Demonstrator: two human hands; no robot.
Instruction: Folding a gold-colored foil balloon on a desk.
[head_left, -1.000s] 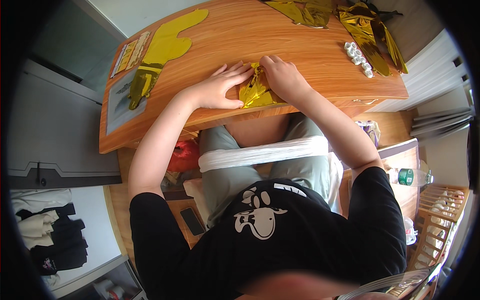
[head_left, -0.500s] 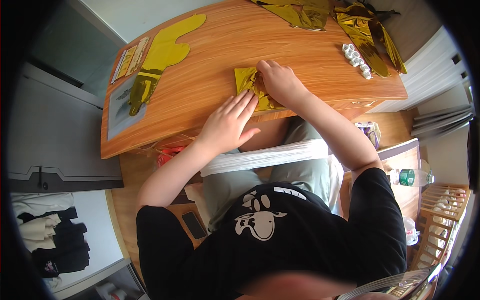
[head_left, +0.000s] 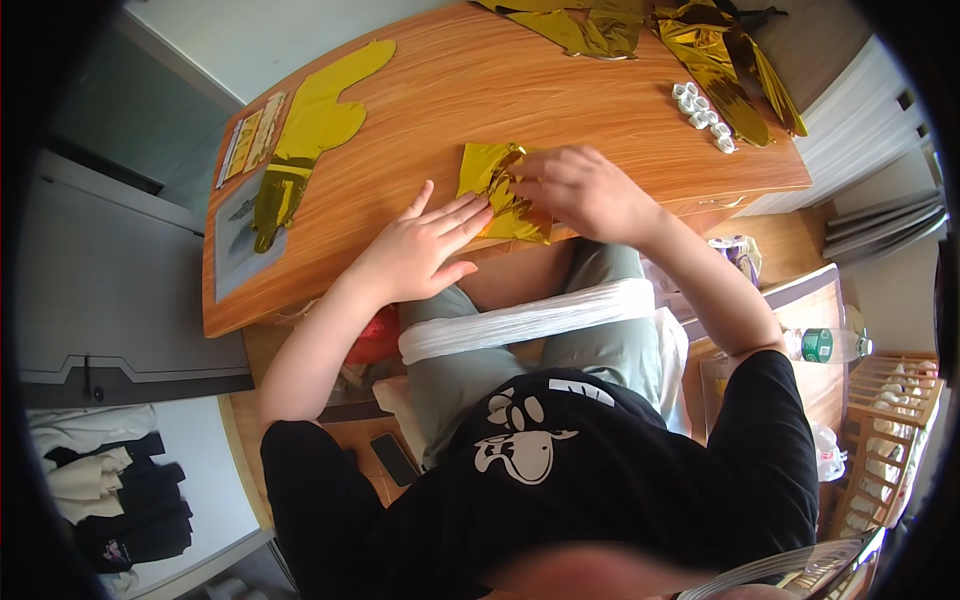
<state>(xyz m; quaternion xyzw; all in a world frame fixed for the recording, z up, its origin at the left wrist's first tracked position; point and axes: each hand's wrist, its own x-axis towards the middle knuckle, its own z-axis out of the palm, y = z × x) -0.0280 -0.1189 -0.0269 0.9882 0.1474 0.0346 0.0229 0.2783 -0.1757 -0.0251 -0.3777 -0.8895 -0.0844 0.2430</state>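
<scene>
A folded piece of gold foil (head_left: 497,188) lies near the front edge of the wooden table (head_left: 560,100). My right hand (head_left: 585,190) rests on its right part, fingers pinching a fold of the foil. Flat on the table beside it is my left hand (head_left: 415,250), fingers apart, their tips touching the foil's left edge.
A long flat gold foil shape (head_left: 300,140) lies at the table's left, over a grey sheet (head_left: 240,262) and a small card (head_left: 252,138). Crumpled gold foil (head_left: 700,45) and several small white rings (head_left: 702,112) are at the far right. A plastic bottle (head_left: 830,345) lies on the floor.
My left hand left the foil, swung down off it toward the table's front edge, then returned to touch its left edge. The foil and my right hand shifted slightly right.
</scene>
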